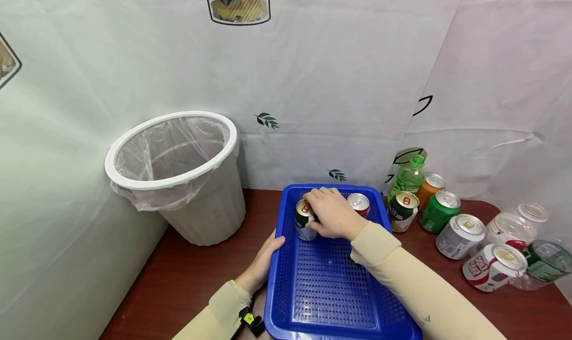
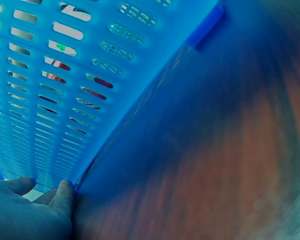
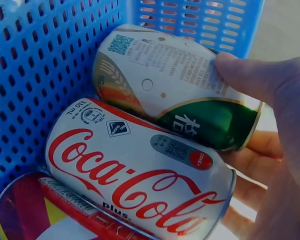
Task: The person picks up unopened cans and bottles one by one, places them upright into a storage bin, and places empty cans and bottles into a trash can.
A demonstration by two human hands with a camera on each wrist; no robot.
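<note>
Left hand [image 1: 260,263] gripping blue plastic basket [image 1: 337,285], right hand [image 1: 334,214] curled round green-and-white metal can [image 1: 305,232], white, red-lettered metal can [image 3: 140,172] legible only in right-wrist view.

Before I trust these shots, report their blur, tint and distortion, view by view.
Head: evenly lit and mostly sharp, though the bin leans outward, probably from wide-angle distortion; left wrist: strong blue-green cast over the left hand, the table smeared and soft; right wrist: crisp lettering on the Coca-Cola can, background at upper right pale and featureless.
</note>
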